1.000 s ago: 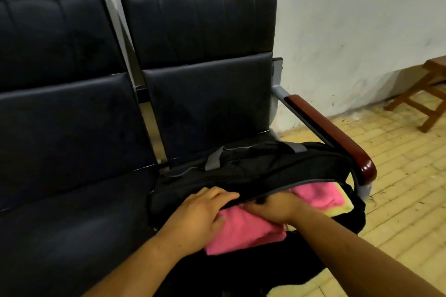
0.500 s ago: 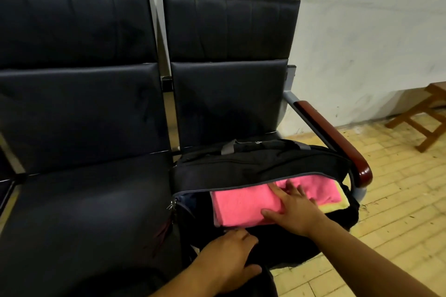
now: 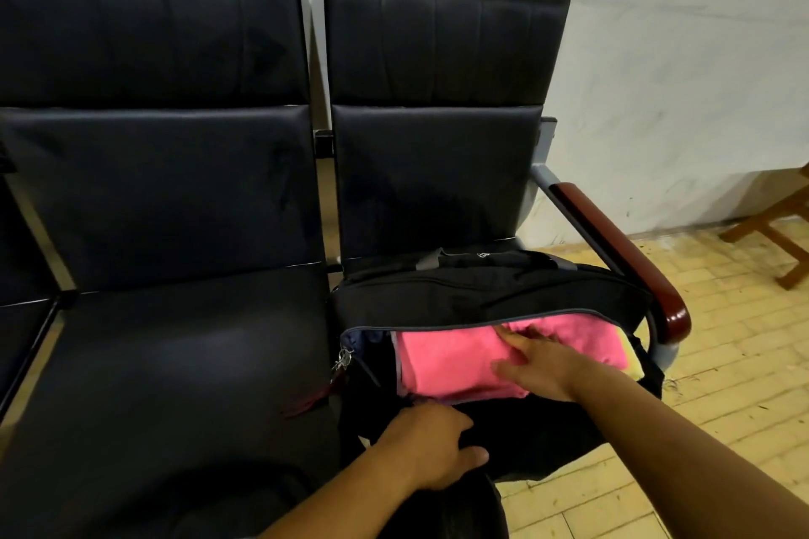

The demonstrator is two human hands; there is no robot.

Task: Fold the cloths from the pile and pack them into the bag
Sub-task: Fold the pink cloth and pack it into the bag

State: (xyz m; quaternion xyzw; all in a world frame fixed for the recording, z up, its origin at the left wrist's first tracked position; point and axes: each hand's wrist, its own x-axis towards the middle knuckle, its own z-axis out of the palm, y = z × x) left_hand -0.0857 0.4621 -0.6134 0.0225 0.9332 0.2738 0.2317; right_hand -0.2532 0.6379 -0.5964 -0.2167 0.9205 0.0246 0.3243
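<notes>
Here the right hand (image 3: 543, 363) presses straight fingers (image 3: 510, 337) on the pink cloth (image 3: 442, 363) in the black bag (image 3: 459, 298); the left hand (image 3: 433, 446) rests on the bag's front, its grip hard to tell.

Folded pink cloth (image 3: 446, 363) lies flat inside the open black bag (image 3: 473, 298) (yellow cloth (image 3: 634, 357) beneath)

Pink cloth (image 3: 464, 363) — blk bag (image 3: 481, 293)
</notes>
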